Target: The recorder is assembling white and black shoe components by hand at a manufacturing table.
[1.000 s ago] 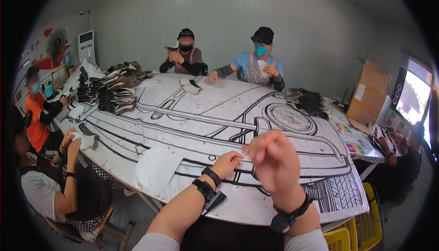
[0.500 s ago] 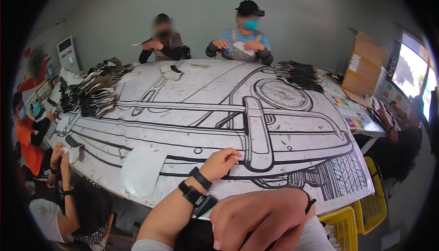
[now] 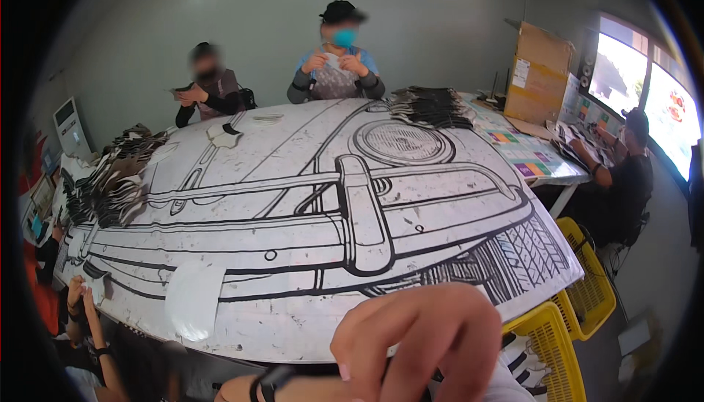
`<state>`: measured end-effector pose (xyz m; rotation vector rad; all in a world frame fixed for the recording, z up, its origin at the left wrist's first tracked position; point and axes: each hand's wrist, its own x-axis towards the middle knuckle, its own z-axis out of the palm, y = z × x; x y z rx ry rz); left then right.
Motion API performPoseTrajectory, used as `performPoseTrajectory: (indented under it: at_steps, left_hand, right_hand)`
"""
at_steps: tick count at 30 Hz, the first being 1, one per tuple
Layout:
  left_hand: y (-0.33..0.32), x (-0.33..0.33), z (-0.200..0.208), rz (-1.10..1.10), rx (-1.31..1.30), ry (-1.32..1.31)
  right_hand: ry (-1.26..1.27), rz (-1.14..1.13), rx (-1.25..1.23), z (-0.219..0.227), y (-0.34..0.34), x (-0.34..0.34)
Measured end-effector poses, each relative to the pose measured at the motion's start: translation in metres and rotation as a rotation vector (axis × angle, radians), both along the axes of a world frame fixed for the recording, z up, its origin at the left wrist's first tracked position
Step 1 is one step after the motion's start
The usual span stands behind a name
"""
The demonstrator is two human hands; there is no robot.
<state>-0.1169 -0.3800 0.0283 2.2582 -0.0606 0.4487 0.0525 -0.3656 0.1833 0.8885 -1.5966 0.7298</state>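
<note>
My right hand (image 3: 422,336) is large in the foreground, just above the near edge of the table, its fingers curled downward. Whatever those fingers hold, if anything, is hidden beneath them. My left hand (image 3: 319,388) lies low at the bottom edge, a black band at its wrist, and its fingers are out of sight behind the right hand. Nearest to both is the table (image 3: 293,325), covered in a white sheet with a black line drawing of a car front. A smooth white rounded sheet (image 3: 194,299) rests on it to the left.
Piles of dark and white cut pieces stand at the left (image 3: 110,182) and the far side (image 3: 433,109). Yellow baskets (image 3: 557,343) sit at the right, the nearer holding similar pieces. Co-workers handle pieces across the table and at both sides. A cardboard box (image 3: 539,72) stands on the side table.
My left hand has drawn back from the tabletop to the bottom edge. My right hand stays curled in the foreground. The view has swung to the right.
</note>
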Motion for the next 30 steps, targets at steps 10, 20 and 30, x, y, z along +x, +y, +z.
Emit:
performPoseTrajectory:
  at_steps: [10,20,30]
  left_hand:
    - [-0.066,0.030,-0.002,-0.244,-0.123,-0.470]
    - [-0.068,0.042,0.014,-0.202,-0.242,-0.427]
    - [-0.068,0.043,0.008,-0.089,-0.139,-0.466]
  right_hand:
    - [-0.459,-0.080,-0.262,0.000,-0.017,0.052]
    - [-0.408,-0.013,-0.014,-0.011,-0.011,0.044]
    - [0.178,-0.034,0.144,-0.013,0.003,0.009]
